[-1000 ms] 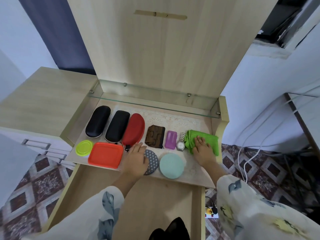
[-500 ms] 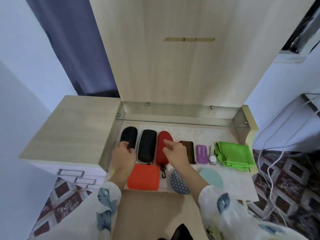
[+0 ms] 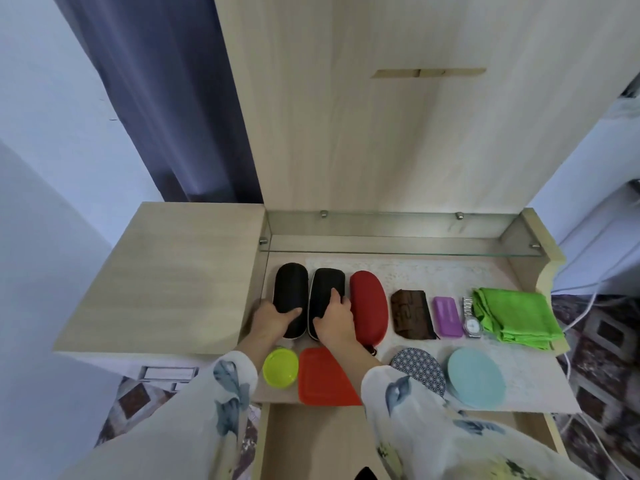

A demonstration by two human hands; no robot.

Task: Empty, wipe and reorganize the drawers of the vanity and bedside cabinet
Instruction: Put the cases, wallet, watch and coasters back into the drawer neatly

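On the vanity's recessed shelf (image 3: 408, 271) two black glasses cases lie side by side at the left. My left hand (image 3: 272, 318) grips the near end of the left black case (image 3: 290, 289), thumb over its top. My right hand (image 3: 334, 320) grips the near end of the right black case (image 3: 327, 285), fingers laid along its top. A red case (image 3: 369, 306) lies just right of it. Further right sit a brown wallet (image 3: 412, 313), a purple box (image 3: 447, 316), a wristwatch (image 3: 471, 318) and a folded green cloth (image 3: 516, 317).
In the front row lie a yellow-green round lid (image 3: 280, 368), an orange square lid (image 3: 323, 379), a patterned round disc (image 3: 417, 370) and a pale blue round disc (image 3: 476, 377). An open drawer (image 3: 311, 441) juts out below. The wooden cabinet top (image 3: 173, 271) is at left. Cables hang at right.
My right hand left the green cloth and crossed to the second black case. My left hand went from the patterned disc to the left black case. The view has tilted upward.
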